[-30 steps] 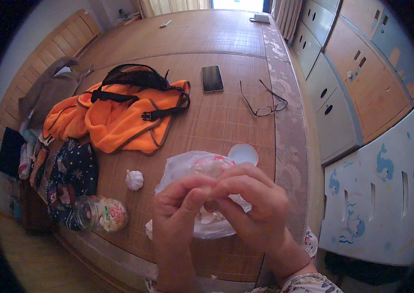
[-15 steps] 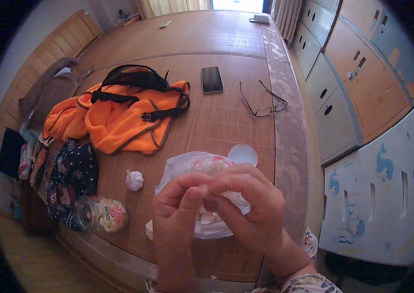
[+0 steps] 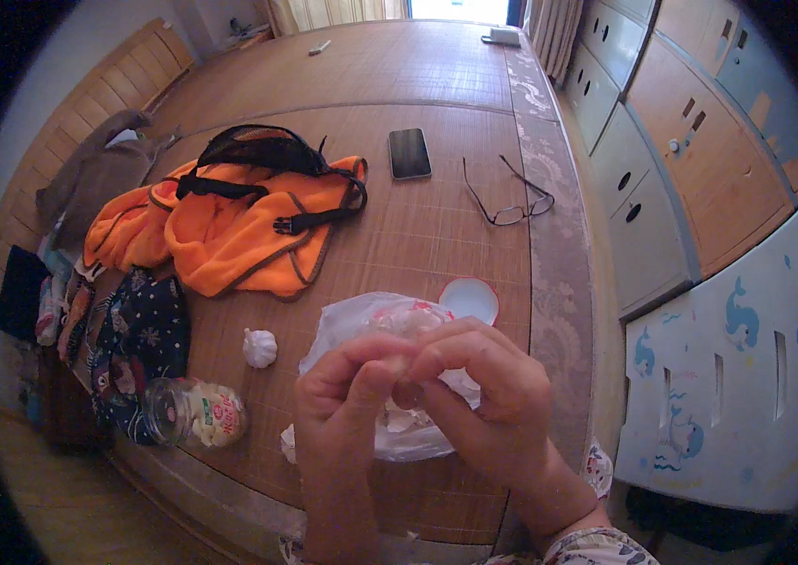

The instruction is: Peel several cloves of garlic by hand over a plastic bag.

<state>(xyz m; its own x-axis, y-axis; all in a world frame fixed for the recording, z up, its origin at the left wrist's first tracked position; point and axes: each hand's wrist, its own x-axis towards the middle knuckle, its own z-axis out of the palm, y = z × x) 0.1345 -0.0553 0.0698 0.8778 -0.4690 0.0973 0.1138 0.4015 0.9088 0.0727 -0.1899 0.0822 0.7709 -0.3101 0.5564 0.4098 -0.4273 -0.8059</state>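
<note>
Above a garlic-filled clear bag (image 3: 375, 325), left hand (image 3: 347, 414) and right hand (image 3: 488, 395) fingertips pinched on a clove (image 3: 403, 362)

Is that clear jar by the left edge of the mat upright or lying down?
Lying down: the jar rests on its side, mouth toward the dark polka-dot cloth.

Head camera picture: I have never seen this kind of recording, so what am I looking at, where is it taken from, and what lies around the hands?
A wide fisheye camera on a person's head looks down, so edges bend. The left hand and right hand pinch something small together; what it is cannot be made out. Under them lies a clear plastic bag on a woven mat. Nearby: a garlic bulb, a tipped jar, a small white bowl, orange clothing, a phone and glasses.
</note>
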